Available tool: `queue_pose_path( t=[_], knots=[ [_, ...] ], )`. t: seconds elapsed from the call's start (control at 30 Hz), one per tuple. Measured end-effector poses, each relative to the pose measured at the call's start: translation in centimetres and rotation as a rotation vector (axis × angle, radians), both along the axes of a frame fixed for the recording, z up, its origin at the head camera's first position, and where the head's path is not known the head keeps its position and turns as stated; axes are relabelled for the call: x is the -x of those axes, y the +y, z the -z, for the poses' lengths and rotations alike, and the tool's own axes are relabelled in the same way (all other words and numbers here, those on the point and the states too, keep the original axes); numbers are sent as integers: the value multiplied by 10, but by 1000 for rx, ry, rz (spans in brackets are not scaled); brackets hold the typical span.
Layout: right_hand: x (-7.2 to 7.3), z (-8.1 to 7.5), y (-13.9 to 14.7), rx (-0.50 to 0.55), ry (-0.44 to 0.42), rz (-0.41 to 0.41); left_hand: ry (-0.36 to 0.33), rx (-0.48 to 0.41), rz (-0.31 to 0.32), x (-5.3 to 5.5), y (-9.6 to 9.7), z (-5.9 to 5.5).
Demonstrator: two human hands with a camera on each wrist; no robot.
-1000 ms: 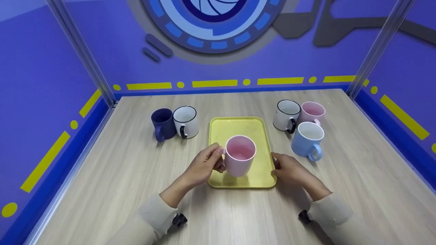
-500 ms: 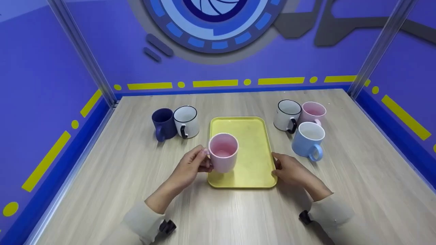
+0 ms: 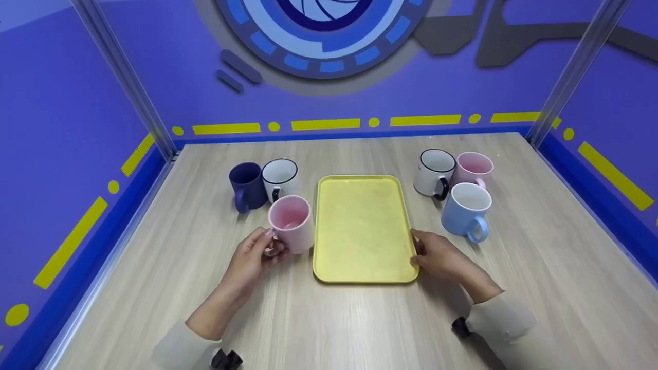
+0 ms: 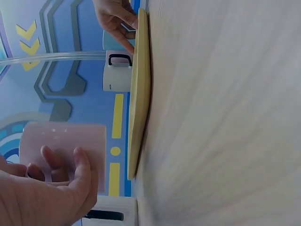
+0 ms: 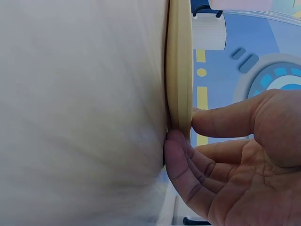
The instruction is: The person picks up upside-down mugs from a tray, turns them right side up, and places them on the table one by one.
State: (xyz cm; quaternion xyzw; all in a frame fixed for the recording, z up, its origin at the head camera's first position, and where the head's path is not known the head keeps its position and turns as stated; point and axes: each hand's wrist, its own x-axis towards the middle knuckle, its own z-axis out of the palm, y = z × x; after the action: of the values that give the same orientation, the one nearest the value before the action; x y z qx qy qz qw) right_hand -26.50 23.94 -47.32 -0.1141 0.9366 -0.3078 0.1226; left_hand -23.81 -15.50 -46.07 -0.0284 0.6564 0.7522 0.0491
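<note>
My left hand [image 3: 245,263] grips a pink mug [image 3: 298,235] by its handle. Upright, the mug hangs above the table just left of the yellow tray [image 3: 365,231], and in the head view it overlaps the lower part of a white mug [image 3: 280,171]. Seen from the left wrist, the pink mug [image 4: 66,134] is well off the tabletop, several fingers curled at its handle. At the tray's right edge, my right hand [image 3: 439,257] pinches the rim; the right wrist view has the thumb on top of the tray [image 5: 179,70] and fingers curled beneath.
A dark blue mug [image 3: 247,187] stands beside the white one at left. On the right are a white mug with black handle [image 3: 431,177], another pink mug [image 3: 474,167] and a light blue mug [image 3: 462,213]. Printed blue panels [image 3: 329,108] wall in the wooden table [image 3: 329,324].
My left hand has carried the pink mug leftward from over the tray to beside it. The right hand has stayed at the tray's edge, and the tray has not moved.
</note>
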Motion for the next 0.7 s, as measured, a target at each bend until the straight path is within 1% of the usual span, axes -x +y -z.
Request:
queue_pose_path(
  t=[0.13, 0.23, 0.37, 0.5, 0.6, 0.7],
  knots=[
    [-1, -1, 1, 10, 6, -10, -59, -58, -82, -1, -8, 3],
    [-1, -1, 1, 15, 6, -6, -91, -89, -119, -1, -13, 6],
    [-2, -1, 1, 10, 11, -4, -115, -99, -149, 2, -17, 9],
    [-3, 0, 0, 21, 32, -14, -122, -92, -170, 6, -20, 12],
    [-3, 1, 0, 26, 52, -23, -122, -87, -177, 9, -20, 14],
    [-3, 1, 0, 19, 53, -18, -130, -86, -179, 12, -22, 16]
  ],
)
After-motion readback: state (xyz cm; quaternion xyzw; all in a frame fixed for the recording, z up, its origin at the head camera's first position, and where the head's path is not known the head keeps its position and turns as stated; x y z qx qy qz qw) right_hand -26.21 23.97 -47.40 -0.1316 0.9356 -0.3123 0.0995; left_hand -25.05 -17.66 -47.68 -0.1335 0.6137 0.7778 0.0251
